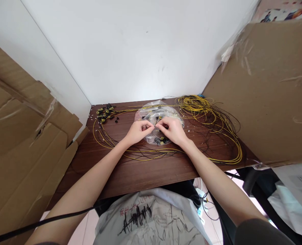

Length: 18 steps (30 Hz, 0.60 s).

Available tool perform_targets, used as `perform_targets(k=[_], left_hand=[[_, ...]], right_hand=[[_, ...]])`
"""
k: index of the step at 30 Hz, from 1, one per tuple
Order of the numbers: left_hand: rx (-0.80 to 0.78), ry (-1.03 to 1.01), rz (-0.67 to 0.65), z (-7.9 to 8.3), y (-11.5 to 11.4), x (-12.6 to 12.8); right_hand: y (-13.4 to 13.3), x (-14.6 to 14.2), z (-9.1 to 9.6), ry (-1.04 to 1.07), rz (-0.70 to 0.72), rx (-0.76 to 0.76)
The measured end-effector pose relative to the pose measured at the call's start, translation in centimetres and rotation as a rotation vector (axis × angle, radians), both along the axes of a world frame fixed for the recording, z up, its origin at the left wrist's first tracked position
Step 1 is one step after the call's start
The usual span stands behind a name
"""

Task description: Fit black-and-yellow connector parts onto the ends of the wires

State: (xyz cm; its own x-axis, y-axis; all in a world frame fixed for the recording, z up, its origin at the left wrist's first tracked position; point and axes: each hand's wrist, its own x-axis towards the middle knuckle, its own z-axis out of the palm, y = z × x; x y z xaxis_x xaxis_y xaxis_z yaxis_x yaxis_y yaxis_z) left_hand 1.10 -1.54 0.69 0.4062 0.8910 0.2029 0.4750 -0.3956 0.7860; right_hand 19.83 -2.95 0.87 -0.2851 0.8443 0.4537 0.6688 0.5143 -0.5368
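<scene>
My left hand [138,131] and my right hand [170,129] meet fingertip to fingertip over a clear plastic bag [158,114] of small black and yellow parts. Both hands are pinched on something tiny between them, too small to name. Thin yellow and black wires [146,153] loop on the dark wooden table [140,173] under my wrists. A tangled coil of yellow wires [199,105] lies at the back right. A cluster of black and yellow connectors [105,113] sits at the back left.
Cardboard sheets stand on both sides, a large one at the right [268,95] and folded ones at the left [23,143]. A white wall [140,51] closes the back. A black cable [38,224] runs across my left arm near the table's front edge.
</scene>
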Motion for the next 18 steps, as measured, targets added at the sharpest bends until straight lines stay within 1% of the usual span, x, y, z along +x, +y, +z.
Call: perform_targets(k=[9,18], left_hand=[[0.016,-0.007,-0.006,0.13,-0.06,0.04],[0.005,-0.075,-0.022,-0.04,0.11,0.05]], right_hand=[[0.07,0.06,-0.03,0.008,-0.036,0.001],[0.10,0.09,-0.05,0.011,-0.033,0.014]])
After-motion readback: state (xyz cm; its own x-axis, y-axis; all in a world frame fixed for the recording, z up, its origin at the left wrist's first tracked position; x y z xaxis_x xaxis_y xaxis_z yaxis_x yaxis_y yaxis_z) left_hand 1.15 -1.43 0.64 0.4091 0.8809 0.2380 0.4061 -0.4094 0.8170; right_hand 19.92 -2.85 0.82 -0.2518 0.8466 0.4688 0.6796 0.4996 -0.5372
